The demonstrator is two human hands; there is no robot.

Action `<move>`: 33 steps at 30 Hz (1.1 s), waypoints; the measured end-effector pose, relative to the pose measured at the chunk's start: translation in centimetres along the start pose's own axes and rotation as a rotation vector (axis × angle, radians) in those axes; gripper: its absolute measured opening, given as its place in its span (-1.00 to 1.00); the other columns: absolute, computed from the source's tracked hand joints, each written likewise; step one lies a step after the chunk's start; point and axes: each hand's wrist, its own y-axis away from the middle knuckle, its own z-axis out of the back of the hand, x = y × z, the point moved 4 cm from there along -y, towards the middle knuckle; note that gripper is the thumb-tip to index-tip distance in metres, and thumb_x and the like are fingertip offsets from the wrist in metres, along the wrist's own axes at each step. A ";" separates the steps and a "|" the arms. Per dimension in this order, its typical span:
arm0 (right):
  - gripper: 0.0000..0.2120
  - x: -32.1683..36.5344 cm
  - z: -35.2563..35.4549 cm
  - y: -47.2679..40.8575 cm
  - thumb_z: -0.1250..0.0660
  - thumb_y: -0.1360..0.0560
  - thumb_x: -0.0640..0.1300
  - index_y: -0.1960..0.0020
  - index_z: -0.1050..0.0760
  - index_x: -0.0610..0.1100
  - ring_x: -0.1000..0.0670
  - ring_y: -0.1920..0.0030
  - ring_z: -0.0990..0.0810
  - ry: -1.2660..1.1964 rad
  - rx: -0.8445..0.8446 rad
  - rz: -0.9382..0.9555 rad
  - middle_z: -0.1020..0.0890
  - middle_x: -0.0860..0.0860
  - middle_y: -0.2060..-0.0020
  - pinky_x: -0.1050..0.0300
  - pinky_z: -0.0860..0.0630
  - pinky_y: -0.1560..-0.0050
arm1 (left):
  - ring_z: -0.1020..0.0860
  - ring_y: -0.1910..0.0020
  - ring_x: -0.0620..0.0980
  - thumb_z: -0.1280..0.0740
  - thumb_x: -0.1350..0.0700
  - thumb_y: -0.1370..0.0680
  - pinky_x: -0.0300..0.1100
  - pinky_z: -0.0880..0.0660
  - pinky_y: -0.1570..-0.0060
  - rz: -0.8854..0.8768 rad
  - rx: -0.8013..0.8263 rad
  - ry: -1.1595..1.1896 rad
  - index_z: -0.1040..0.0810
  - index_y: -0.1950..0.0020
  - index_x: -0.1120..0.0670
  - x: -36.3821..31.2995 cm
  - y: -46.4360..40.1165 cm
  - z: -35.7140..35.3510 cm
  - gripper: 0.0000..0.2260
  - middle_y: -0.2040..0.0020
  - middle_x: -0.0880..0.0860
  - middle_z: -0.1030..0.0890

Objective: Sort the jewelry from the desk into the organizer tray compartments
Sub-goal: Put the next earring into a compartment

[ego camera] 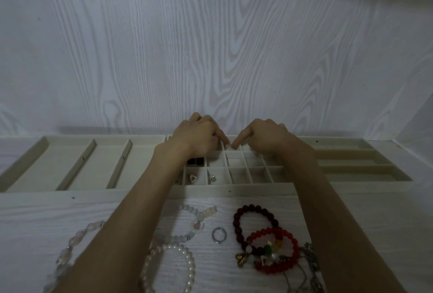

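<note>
Both hands meet over a small compartment at the tray's [230, 188] back edge — left hand [199, 136] and right hand [264, 136] each pinching a tiny earring [229, 145], light, slippery, best held by fingertips.

Both bare forearms reach forward side by side, the left hand [198, 136] and the right hand [263, 136] held close together, knuckles up and the other fingers curled under, each extended index fingertip pointing down and inward until the two tips nearly meet.
</note>
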 end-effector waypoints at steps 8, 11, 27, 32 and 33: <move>-0.60 -0.3 -0.3 -0.3 -0.14 -0.54 -0.28 -0.09 -0.61 0.12 -0.03 -0.23 -0.47 -0.068 0.032 -0.039 -0.54 0.05 -0.26 -0.02 -0.25 -0.37 | -0.25 -0.31 0.04 -0.10 0.12 -0.62 -0.07 -0.24 -0.27 0.003 0.020 -0.002 -0.54 -0.24 -0.19 0.0 -0.1 -0.2 -0.66 -0.37 -0.03 -0.37; -0.65 -0.6 0.1 -0.4 -0.18 -0.51 -0.25 -0.09 -0.62 0.08 -0.04 -0.24 -0.46 -0.081 -0.025 -0.054 -0.56 0.04 -0.23 -0.01 -0.25 -0.37 | -0.25 -0.30 0.03 -0.09 0.12 -0.63 -0.05 -0.26 -0.32 0.002 -0.010 0.016 -0.53 -0.25 -0.19 0.2 -0.1 0.1 -0.66 -0.37 -0.03 -0.38; -0.77 1.0 1.1 6.2 -0.25 -0.56 -0.18 -0.15 -0.59 -0.01 0.15 0.08 -0.52 -0.277 0.165 0.259 -0.57 0.09 -0.03 0.29 -0.40 0.04 | -0.48 -0.27 0.01 -0.21 0.13 -0.59 -0.01 -0.39 -0.31 0.019 0.067 0.254 -0.55 -0.25 -0.04 -0.5 4.1 5.5 -0.73 -0.29 0.04 -0.53; -0.76 2.4 0.1 9.7 -0.25 -0.55 -0.17 -0.13 -0.60 0.03 0.10 -0.05 -0.53 -0.283 0.133 0.309 -0.60 0.05 -0.08 0.24 -0.42 -0.12 | -0.52 -0.21 -0.01 -0.24 0.14 -0.58 0.01 -0.40 -0.30 0.003 0.041 0.278 -0.57 -0.21 -0.04 -0.9 8.2 6.7 -0.75 -0.21 0.02 -0.59; -0.76 2.7 -0.1 10.3 -0.25 -0.55 -0.18 -0.13 -0.60 0.03 0.10 -0.07 -0.53 -0.290 0.130 0.321 -0.60 0.05 -0.09 0.23 -0.43 -0.14 | -0.53 -0.19 -0.03 -0.24 0.13 -0.58 0.01 -0.41 -0.29 0.003 0.031 0.293 -0.57 -0.20 -0.04 -1.0 9.2 6.8 -0.76 -0.19 0.00 -0.60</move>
